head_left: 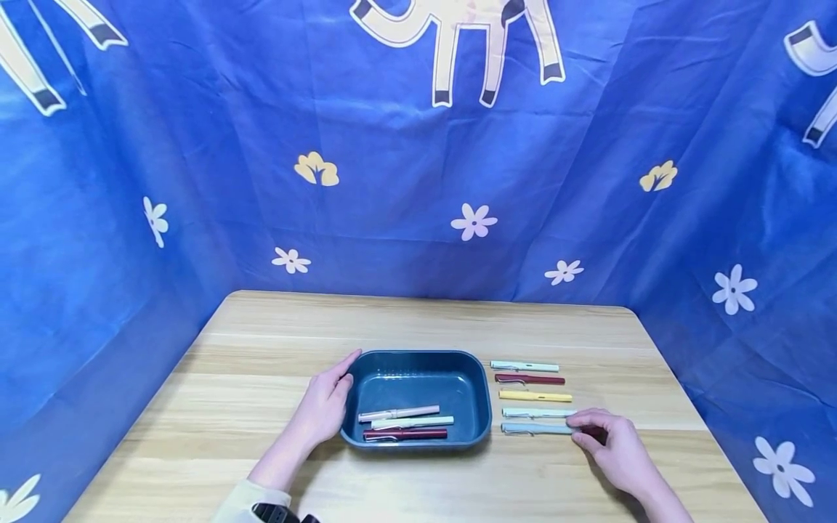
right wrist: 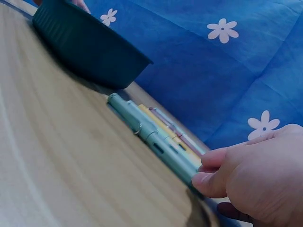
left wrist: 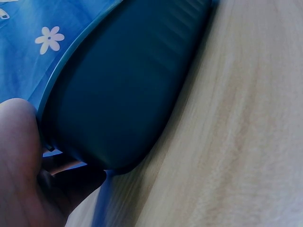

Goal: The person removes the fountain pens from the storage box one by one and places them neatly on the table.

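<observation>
A dark teal plastic box (head_left: 418, 446) stands on the table, and my left hand (head_left: 325, 403) grips its left wall near the back corner. In the left wrist view the thumb (left wrist: 19, 137) lies at the rim, other fingers low by the outer wall. Inside are three pens: a pale lilac one (head_left: 399, 413), a pale green one (head_left: 412, 422) and a dark red one (head_left: 405, 434). Right of the box, my right hand (head_left: 611, 443) pinches the right end of a light blue pen (head_left: 539, 428) between thumb and fingers. This pen is nearest me in a row of capped pens.
Behind the light blue pen lie a pale mint pen (head_left: 536, 412), a yellow pen (head_left: 535, 396), a dark red pen (head_left: 532, 379) and another mint pen (head_left: 526, 366), roughly parallel. A blue patterned curtain (head_left: 392, 218) rises around the wooden table (head_left: 288, 327).
</observation>
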{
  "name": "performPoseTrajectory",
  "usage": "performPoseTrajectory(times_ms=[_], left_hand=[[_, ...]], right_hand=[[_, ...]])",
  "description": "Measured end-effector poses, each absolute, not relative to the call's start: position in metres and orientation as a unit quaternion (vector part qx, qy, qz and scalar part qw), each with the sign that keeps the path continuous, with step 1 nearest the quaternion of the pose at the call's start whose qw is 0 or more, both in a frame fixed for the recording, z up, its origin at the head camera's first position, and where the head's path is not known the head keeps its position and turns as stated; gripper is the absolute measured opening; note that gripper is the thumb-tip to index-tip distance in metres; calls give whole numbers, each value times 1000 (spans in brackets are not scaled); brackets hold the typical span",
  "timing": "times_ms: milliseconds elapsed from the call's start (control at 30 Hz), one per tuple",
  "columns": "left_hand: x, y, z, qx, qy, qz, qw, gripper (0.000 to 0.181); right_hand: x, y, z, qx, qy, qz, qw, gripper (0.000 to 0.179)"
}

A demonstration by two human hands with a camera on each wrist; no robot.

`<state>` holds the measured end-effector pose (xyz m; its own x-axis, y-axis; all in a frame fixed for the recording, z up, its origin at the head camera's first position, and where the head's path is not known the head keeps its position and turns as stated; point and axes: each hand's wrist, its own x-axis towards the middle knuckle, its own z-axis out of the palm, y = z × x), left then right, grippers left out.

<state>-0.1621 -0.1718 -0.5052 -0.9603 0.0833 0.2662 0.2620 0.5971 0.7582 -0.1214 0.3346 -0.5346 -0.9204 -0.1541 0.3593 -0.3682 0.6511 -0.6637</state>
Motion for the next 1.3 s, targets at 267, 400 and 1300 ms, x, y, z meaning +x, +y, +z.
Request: performPoseTrajectory(times_ms=[267, 400, 1300], left_hand=[[-163, -172, -507, -99, -886, -441, 104, 47], [-163, -173, -507, -96, -887, -440, 102, 48], [-163, -171, -504, -99, -888, -437, 103, 48]], right_hand=[[-122, 333, -516, 138, -883, 424, 148, 25], [-125, 325, -506, 148, -866, 446, 170, 23], [-161, 223, -474, 257, -741, 613, 90, 27]])
